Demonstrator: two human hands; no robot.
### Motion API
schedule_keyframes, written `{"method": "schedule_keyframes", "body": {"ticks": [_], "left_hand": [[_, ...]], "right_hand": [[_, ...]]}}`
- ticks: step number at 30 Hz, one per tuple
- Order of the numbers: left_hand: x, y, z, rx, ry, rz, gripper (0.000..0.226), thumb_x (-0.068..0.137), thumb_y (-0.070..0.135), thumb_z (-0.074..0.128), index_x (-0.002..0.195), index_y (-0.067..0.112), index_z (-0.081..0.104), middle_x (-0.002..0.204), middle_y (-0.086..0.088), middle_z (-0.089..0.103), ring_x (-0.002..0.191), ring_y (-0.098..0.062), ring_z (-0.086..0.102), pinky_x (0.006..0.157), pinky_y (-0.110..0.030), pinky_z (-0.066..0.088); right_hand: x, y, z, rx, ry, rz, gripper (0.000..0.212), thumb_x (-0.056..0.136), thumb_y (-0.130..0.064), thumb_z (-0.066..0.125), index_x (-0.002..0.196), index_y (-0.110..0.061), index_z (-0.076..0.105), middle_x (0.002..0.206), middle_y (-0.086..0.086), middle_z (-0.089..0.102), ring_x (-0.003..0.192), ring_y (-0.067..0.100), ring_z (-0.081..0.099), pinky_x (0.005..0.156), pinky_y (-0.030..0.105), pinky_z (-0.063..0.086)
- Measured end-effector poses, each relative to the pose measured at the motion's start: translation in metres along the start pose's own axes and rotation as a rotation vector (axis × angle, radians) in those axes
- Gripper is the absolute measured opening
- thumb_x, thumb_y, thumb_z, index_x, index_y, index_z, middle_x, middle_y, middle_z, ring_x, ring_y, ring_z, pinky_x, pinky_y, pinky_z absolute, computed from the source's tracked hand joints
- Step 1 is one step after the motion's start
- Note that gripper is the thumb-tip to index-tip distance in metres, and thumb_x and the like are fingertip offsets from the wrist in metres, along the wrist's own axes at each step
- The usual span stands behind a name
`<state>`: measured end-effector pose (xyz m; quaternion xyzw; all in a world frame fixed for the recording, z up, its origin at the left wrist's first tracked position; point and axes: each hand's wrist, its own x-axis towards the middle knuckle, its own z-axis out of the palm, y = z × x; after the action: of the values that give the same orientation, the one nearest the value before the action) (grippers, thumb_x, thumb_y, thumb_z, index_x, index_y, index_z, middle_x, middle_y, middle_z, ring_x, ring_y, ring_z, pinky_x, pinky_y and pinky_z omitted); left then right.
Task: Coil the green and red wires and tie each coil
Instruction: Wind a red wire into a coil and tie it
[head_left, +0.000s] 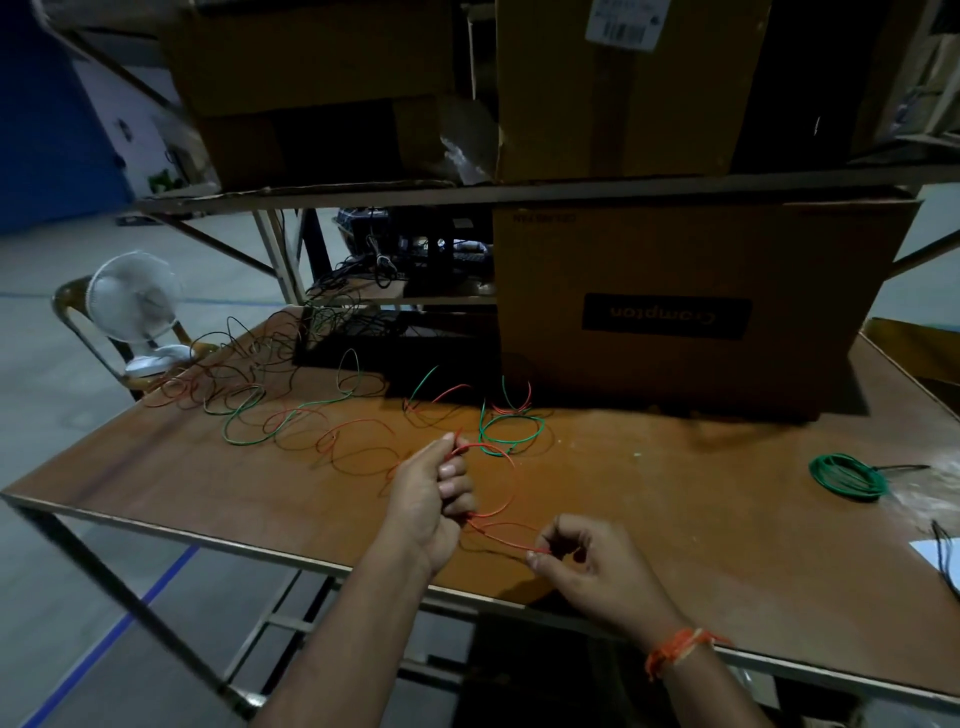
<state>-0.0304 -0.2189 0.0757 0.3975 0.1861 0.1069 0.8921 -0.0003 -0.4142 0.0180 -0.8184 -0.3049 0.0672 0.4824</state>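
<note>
My left hand (431, 499) grips a red wire (498, 499), which arcs in a loop from its fingertips round to below the fist. My right hand (587, 561) pinches the same red wire's lower strand between thumb and forefinger near the table's front edge. Loose green wire (511, 439) and more red wire lie tangled across the brown table (675, 493) behind my hands and trail off to the left. A finished green coil (848, 477) lies at the far right of the table.
A large cardboard box (691, 306) stands at the back of the table under a shelf loaded with more boxes. A white fan (136, 306) sits on a chair at the left. A tangle of dark wires (291, 338) lies at the back left. White paper (940, 553) lies at the right edge.
</note>
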Motion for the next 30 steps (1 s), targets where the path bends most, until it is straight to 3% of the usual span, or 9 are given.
{"method": "schedule_keyframes", "body": {"ticks": [3, 7, 12, 15, 18, 21, 25, 30], "left_hand": [[-0.001, -0.007, -0.003, 0.082, 0.030, 0.037, 0.024, 0.105, 0.023, 0.048, 0.089, 0.009, 0.059, 0.055, 0.007, 0.039, 0.039, -0.001, 0.030, 0.035, -0.016, 0.021], [-0.005, -0.019, -0.006, 0.199, 0.069, 0.061, 0.033, 0.105, 0.033, 0.051, 0.093, 0.004, 0.061, 0.056, 0.007, 0.038, 0.040, -0.003, 0.029, 0.035, -0.017, 0.022], [-0.016, -0.025, -0.010, 0.308, 0.126, 0.094, 0.035, 0.105, 0.031, 0.053, 0.078, 0.008, 0.055, 0.054, 0.006, 0.034, 0.041, -0.004, 0.027, 0.036, -0.017, 0.020], [-0.019, -0.021, -0.020, 0.203, 0.227, 0.139, 0.031, 0.105, 0.027, 0.053, 0.079, 0.010, 0.050, 0.053, 0.006, 0.031, 0.040, -0.004, 0.025, 0.035, -0.017, 0.020], [-0.020, -0.013, -0.035, 0.141, 0.301, 0.179, 0.030, 0.105, 0.026, 0.052, 0.080, 0.010, 0.050, 0.052, 0.006, 0.031, 0.040, -0.004, 0.025, 0.035, -0.018, 0.021], [-0.019, -0.005, -0.046, 0.138, 0.310, 0.196, 0.030, 0.106, 0.025, 0.051, 0.081, 0.010, 0.050, 0.054, 0.006, 0.032, 0.040, -0.004, 0.025, 0.036, -0.018, 0.021], [-0.010, 0.012, -0.060, 0.115, 0.302, 0.209, 0.031, 0.107, 0.024, 0.049, 0.080, 0.010, 0.050, 0.051, 0.007, 0.032, 0.037, -0.002, 0.024, 0.034, -0.016, 0.019], [0.011, 0.047, -0.094, 0.093, 0.304, 0.188, 0.032, 0.107, 0.025, 0.049, 0.078, 0.010, 0.050, 0.051, 0.007, 0.032, 0.037, -0.003, 0.024, 0.033, -0.017, 0.019]], "right_hand": [[-0.006, 0.005, -0.007, 0.005, -0.044, 0.002, 0.010, 0.084, -0.032, 0.074, 0.079, -0.024, 0.070, 0.081, -0.010, 0.071, 0.080, 0.007, 0.065, 0.076, 0.032, 0.053], [-0.013, 0.007, -0.010, -0.051, -0.044, -0.022, 0.015, 0.079, -0.043, 0.070, 0.079, -0.028, 0.069, 0.083, -0.018, 0.069, 0.087, 0.002, 0.064, 0.081, 0.027, 0.050], [-0.016, 0.008, -0.003, -0.024, -0.010, 0.025, 0.017, 0.088, -0.040, 0.067, 0.081, -0.025, 0.065, 0.076, -0.012, 0.070, 0.069, 0.010, 0.064, 0.068, 0.036, 0.053], [-0.020, -0.002, 0.003, 0.085, -0.282, 0.202, 0.030, 0.099, -0.040, 0.057, 0.084, -0.014, 0.061, 0.070, 0.007, 0.074, 0.052, 0.017, 0.063, 0.051, 0.027, 0.049], [-0.020, -0.008, 0.006, 0.027, -0.528, 0.285, 0.043, 0.098, -0.049, 0.055, 0.089, -0.008, 0.064, 0.072, 0.010, 0.075, 0.048, 0.016, 0.058, 0.047, 0.023, 0.045], [-0.009, -0.011, 0.010, -0.065, -0.462, 0.162, 0.041, 0.086, -0.053, 0.068, 0.088, -0.012, 0.069, 0.081, 0.008, 0.075, 0.065, 0.018, 0.068, 0.062, 0.034, 0.054], [0.010, -0.032, 0.019, 0.252, -0.401, 0.106, 0.032, 0.091, -0.034, 0.071, 0.088, -0.002, 0.068, 0.075, 0.007, 0.072, 0.067, 0.011, 0.064, 0.062, 0.022, 0.048], [0.060, -0.058, 0.054, 0.272, 0.043, 0.047, 0.021, 0.094, -0.027, 0.067, 0.081, -0.012, 0.070, 0.080, 0.010, 0.073, 0.077, 0.021, 0.070, 0.081, 0.045, 0.055]]}}
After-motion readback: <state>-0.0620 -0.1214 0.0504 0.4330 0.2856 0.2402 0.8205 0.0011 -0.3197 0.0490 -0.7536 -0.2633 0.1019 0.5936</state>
